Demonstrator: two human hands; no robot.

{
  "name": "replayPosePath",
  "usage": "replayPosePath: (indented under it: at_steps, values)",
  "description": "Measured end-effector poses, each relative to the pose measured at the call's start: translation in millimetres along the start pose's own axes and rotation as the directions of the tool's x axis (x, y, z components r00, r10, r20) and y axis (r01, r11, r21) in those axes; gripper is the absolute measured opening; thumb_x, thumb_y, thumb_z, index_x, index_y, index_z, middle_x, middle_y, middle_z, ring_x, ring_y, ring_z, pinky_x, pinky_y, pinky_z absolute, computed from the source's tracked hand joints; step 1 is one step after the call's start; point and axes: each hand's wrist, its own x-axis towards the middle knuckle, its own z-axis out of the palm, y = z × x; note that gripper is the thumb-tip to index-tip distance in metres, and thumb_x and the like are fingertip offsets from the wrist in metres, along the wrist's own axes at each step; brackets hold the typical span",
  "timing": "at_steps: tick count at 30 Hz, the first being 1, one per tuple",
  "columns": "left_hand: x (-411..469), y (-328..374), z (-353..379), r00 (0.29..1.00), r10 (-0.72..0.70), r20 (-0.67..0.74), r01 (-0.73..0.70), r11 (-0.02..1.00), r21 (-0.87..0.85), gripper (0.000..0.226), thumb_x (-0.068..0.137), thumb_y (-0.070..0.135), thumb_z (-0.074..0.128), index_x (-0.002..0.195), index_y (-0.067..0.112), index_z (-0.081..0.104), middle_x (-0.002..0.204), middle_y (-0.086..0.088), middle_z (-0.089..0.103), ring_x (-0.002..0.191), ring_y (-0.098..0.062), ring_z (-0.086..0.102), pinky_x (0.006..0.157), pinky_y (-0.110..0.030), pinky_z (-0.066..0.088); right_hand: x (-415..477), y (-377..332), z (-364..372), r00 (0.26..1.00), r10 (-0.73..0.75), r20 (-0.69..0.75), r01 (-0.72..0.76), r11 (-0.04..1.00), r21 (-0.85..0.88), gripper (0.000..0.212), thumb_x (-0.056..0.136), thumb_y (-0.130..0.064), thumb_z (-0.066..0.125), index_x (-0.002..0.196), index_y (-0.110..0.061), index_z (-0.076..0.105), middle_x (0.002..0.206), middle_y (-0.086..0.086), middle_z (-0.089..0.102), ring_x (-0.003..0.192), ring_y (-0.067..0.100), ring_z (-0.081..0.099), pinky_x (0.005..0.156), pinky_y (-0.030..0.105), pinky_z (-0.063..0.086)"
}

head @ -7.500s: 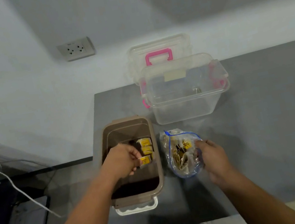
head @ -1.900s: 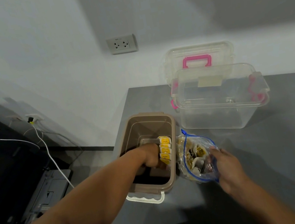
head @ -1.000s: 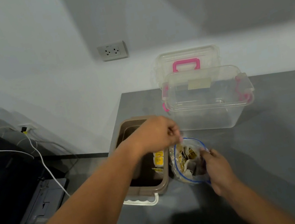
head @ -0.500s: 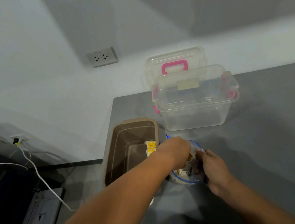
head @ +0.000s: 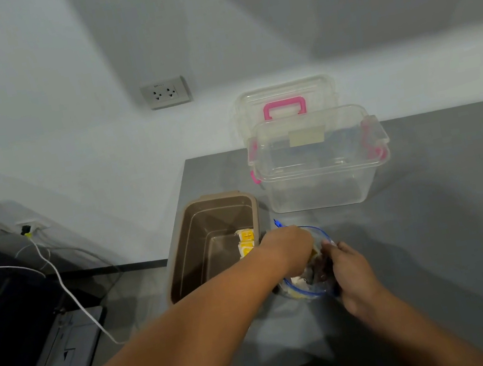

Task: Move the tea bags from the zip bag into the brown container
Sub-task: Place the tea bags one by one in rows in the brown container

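The brown container (head: 217, 196) stands open at the grey table's left edge, with a few yellow-tagged tea bags (head: 246, 242) upright against its right wall. Just right of it lies the clear zip bag (head: 305, 293) with a blue seal, its mouth open upward and more tea bags (head: 297, 282) inside. My left hand (head: 287, 249) reaches across the container's near right corner and down into the bag's mouth; its fingers are hidden inside. My right hand (head: 351, 273) pinches the bag's right rim and holds it open.
A clear plastic box (head: 323, 181) with pink latches stands behind the bag, its lid with a pink handle (head: 283, 98) leaning on the wall. The grey table (head: 448, 211) stretches to the right. On the floor at left are a white cable (head: 70, 297) and a dark device (head: 66, 352).
My left hand left tea bags in the brown container, crossed right over its rim and went into the zip bag, a little deeper now than half a second ago. My right hand kept holding the bag.
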Motion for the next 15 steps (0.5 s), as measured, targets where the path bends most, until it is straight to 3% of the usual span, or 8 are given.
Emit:
replayPosePath:
  at_steps: [2,4,8,13,15]
  values:
    - [1.2,-1.2,-2.4,1.0,-0.013,-0.011,0.012,0.999,-0.05,0.008,0.084,0.009,0.059,0.083,0.01,0.067,0.083,-0.004,0.065,0.076,-0.022,0.063,0.06,-0.033,0.051,-0.7,-2.0,-1.1,1.0,0.026,0.006,-0.027,0.999,0.033,0.023,0.105,-0.019,0.051,0.088,-0.005,0.058,0.079,0.014,0.068,0.069,0.026,0.066,0.071,0.04,0.055]
    - [2.0,-3.3,-5.9,1.0,-0.017,-0.022,0.014,0.995,-0.103,0.017,0.083,0.011,0.058,0.093,0.011,0.073,0.092,-0.005,0.07,0.082,-0.023,0.066,0.071,-0.037,0.058,-0.4,-1.7,-0.9,0.999,0.038,0.019,-0.039,0.997,0.061,0.023,0.104,-0.019,0.052,0.084,-0.007,0.055,0.075,0.013,0.064,0.067,0.024,0.063,0.071,0.042,0.053]
    - [-1.8,-7.5,-19.6,0.999,-0.03,-0.035,0.024,0.984,-0.176,0.023,0.09,0.015,0.054,0.096,0.008,0.075,0.095,-0.008,0.073,0.084,-0.022,0.068,0.079,-0.037,0.058,-0.4,-1.6,0.2,1.0,0.003,0.016,-0.003,1.0,0.012,0.02,0.104,-0.021,0.052,0.097,-0.004,0.059,0.085,0.016,0.066,0.081,0.028,0.065,0.079,0.045,0.056]
    - [-6.4,-12.7,-27.6,0.998,-0.053,-0.015,0.047,0.962,-0.269,0.027,0.093,0.019,0.053,0.105,0.005,0.073,0.104,-0.011,0.073,0.095,-0.025,0.068,0.087,-0.04,0.057,3.4,-0.2,-1.0,1.0,0.014,0.01,-0.014,1.0,0.021,0.025,0.104,-0.021,0.052,0.083,-0.011,0.057,0.069,0.005,0.064,0.065,0.019,0.062,0.063,0.036,0.052]
    - [-8.7,-14.5,-28.9,0.999,-0.038,-0.014,0.032,0.951,-0.309,0.025,0.096,0.02,0.054,0.112,0.011,0.07,0.11,-0.006,0.07,0.1,-0.023,0.066,0.088,-0.033,0.054,3.4,-0.4,-0.2,1.0,0.005,0.015,-0.005,1.0,0.002,0.024,0.105,-0.022,0.052,0.087,-0.009,0.06,0.077,0.008,0.07,0.073,0.021,0.067,0.069,0.039,0.056]
